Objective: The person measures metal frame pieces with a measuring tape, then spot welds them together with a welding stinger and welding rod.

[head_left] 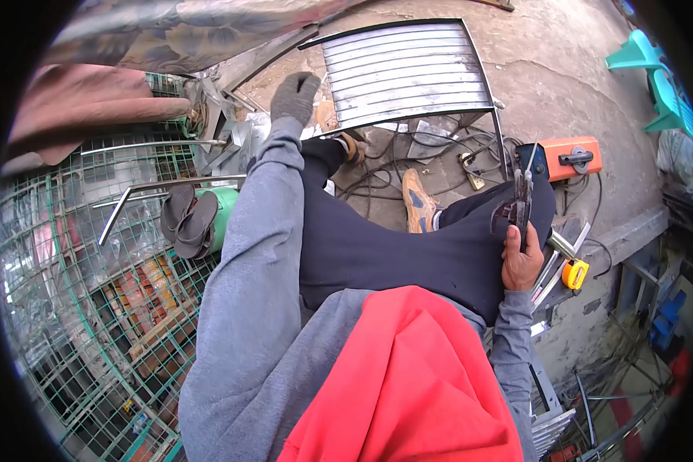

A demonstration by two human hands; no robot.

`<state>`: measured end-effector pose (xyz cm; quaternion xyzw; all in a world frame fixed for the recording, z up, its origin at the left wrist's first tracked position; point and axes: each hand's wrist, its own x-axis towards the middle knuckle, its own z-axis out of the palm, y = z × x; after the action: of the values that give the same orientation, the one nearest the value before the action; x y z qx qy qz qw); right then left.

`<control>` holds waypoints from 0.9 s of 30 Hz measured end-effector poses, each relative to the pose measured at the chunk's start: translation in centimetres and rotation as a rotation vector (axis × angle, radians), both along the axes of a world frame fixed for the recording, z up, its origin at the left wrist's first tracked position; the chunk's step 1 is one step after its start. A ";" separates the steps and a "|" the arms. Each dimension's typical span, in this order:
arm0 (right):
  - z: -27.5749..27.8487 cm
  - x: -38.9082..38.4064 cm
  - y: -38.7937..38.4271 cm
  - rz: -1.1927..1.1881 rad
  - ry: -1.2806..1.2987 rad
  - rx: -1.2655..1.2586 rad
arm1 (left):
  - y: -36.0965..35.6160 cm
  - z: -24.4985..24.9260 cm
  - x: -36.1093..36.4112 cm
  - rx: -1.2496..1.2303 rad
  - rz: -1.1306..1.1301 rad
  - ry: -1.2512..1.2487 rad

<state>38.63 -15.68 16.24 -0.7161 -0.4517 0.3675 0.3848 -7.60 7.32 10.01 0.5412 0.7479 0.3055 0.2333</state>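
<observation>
In the head view, left of the slatted panel (408,73), the gloved left hand (295,100) has its grip curled together. Nearer the wearer than the panel, and rightward, the bare right hand (522,263) has its grip clamped around a dark tool (523,202).

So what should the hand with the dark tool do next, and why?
Maybe the right hand should bring the tool over to the panel. It already grips the tool, but over the right leg, off to the panel's side. The gloved left hand is near the panel's other side, so it could perhaps help steady it.
</observation>
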 end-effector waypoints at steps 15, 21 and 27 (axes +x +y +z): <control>0.7 0.1 1.7 -0.146 0.086 -0.128 | 13.6 -3.1 -6.2 -0.134 -0.297 0.534; 1.0 -0.3 2.8 -0.154 0.103 -0.170 | 14.3 -2.1 -6.3 -0.314 -0.289 0.573; 0.8 -0.2 2.9 -0.150 0.105 -0.183 | 13.8 -3.7 -7.3 -0.178 -0.307 0.608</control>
<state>38.45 -12.81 17.06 -0.7599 -0.3408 0.4144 0.3671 -14.86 21.08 6.26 0.6910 0.7168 0.0254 0.0895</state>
